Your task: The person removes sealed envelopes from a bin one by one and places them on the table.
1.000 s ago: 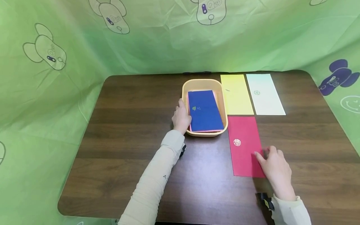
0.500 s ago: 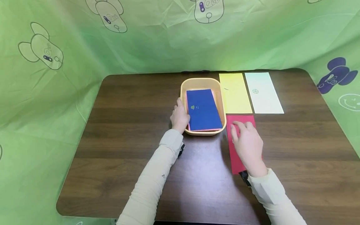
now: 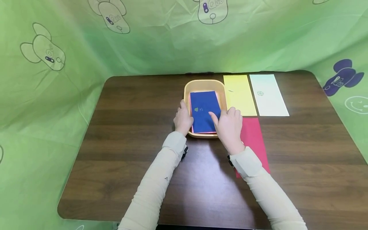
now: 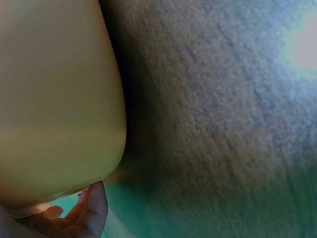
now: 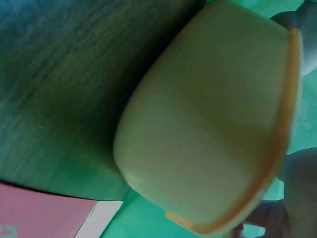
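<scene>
A beige plastic bin (image 3: pixel 204 81) stands at the middle back of the table. In it lies a blue envelope (image 3: pixel 203 102) on top, with pink edges showing beneath. My left hand (image 3: pixel 183 119) grips the bin's left side, thumb over the rim and fingers outside; fingertips (image 4: pixel 96 206) show at the bin in the left wrist view. At the right rim is my right hand (image 3: pixel 229 129), its thumb stretched out over the blue envelope. Whether its fingers touch the rim is unclear. A crimson envelope (image 3: pixel 254 137) lies under the right wrist, partly hidden.
Right of the bin lie a yellow envelope (image 3: pixel 240 95) and a pale mint-white envelope (image 3: pixel 270 99), flat and side by side. They rest on a dark wood table (image 3: pixel 129 143). A green printed cloth (image 3: pixel 161 48) hangs behind it.
My right hand has moved left and away from me, from the crimson envelope to the bin's right rim. The left hand stays on the bin, and the envelopes keep their places.
</scene>
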A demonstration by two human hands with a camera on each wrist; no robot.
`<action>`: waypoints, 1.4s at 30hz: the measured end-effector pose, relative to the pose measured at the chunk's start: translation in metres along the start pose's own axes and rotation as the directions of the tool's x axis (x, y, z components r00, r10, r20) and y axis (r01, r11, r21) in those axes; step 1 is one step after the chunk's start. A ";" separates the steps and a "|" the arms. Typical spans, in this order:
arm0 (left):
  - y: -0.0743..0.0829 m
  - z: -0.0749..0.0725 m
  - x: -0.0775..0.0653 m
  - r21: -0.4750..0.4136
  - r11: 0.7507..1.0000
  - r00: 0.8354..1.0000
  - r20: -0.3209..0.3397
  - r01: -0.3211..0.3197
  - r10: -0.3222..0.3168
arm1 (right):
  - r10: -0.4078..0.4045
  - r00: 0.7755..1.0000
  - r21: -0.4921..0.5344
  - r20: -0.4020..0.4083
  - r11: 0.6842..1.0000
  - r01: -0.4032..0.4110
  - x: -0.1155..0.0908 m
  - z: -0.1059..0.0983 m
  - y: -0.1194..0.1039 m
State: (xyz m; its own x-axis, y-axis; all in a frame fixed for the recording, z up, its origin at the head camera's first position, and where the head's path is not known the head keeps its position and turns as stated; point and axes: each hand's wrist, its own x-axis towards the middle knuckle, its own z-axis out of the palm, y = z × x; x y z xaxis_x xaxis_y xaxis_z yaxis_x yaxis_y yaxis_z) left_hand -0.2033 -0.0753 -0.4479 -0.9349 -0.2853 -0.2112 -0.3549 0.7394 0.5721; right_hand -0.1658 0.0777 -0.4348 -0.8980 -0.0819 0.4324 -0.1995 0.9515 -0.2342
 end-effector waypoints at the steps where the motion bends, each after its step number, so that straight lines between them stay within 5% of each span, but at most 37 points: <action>1: 0.000 0.000 0.000 0.001 1.000 1.000 0.003 0.004 -0.004 | 0.014 1.000 -0.005 0.006 1.000 -0.014 0.001 0.003 0.000; 9: 0.000 -0.004 0.000 -0.003 1.000 1.000 0.002 -0.002 0.002 | 0.155 0.970 -0.028 0.185 0.988 -0.152 0.007 0.015 -0.004; 42: -0.001 -0.001 0.000 -0.021 1.000 1.000 -0.005 -0.001 0.001 | 0.192 0.954 -0.157 0.228 0.975 -0.159 0.007 0.018 -0.008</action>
State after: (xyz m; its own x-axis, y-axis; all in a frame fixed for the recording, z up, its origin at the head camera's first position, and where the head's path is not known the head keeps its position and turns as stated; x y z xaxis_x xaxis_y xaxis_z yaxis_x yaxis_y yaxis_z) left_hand -0.2030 -0.0761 -0.4479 -0.9350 -0.2880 -0.2068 -0.3540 0.7266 0.5888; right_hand -0.1773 0.0638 -0.4459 -0.9849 0.0374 0.1692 0.0100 0.9871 -0.1601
